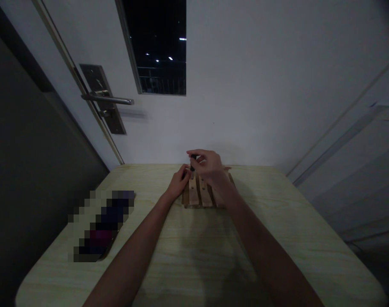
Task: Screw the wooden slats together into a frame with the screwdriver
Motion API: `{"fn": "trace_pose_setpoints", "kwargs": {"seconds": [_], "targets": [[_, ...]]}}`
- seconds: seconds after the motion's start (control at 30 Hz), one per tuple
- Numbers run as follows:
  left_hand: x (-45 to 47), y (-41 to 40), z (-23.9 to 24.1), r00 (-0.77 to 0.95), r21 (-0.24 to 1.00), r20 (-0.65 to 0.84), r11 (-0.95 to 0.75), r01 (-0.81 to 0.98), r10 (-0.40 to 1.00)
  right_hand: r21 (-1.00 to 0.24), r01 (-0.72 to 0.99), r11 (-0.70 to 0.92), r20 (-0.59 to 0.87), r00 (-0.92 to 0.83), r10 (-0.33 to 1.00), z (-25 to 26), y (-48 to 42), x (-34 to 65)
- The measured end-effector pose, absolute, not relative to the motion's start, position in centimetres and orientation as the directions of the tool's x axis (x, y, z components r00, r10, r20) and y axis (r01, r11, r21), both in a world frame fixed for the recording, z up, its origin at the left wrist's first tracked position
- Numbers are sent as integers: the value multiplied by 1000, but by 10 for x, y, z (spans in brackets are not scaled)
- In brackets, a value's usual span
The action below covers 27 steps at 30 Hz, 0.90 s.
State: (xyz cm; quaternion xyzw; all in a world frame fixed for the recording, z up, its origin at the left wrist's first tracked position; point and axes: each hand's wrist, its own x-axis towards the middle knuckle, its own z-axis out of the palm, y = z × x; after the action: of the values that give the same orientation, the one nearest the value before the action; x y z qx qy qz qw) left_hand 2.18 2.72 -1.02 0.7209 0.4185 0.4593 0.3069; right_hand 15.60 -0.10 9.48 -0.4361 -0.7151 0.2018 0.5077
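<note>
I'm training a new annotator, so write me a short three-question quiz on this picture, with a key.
1. Multiple choice: what does the right hand hold?
A) a cup
B) a small dark object
C) a sheet of paper

2. True or false: the left hand is at the left side of the slatted wooden piece.

3. Fill in (left or right): in the picture, the lever handle is lower than the dark glass pane and mostly to its ____.

Key: 1. B; 2. True; 3. left.
</note>
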Motion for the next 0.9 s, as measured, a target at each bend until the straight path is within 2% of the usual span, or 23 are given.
{"fn": "trace_pose_setpoints", "kwargs": {"seconds": [0.17,0.67,0.9], "targets": [[22,26,-8,231,836,394,-452,313,890,-738,388,552,553,-121,825,93,-3,157],[23,25,-9,205,813,401,-450,368,893,-688,470,553,602,-56,797,86,1,159],[22,24,-8,228,820,393,-451,352,891,-759,361,542,565,-49,824,84,-1,161]]}}
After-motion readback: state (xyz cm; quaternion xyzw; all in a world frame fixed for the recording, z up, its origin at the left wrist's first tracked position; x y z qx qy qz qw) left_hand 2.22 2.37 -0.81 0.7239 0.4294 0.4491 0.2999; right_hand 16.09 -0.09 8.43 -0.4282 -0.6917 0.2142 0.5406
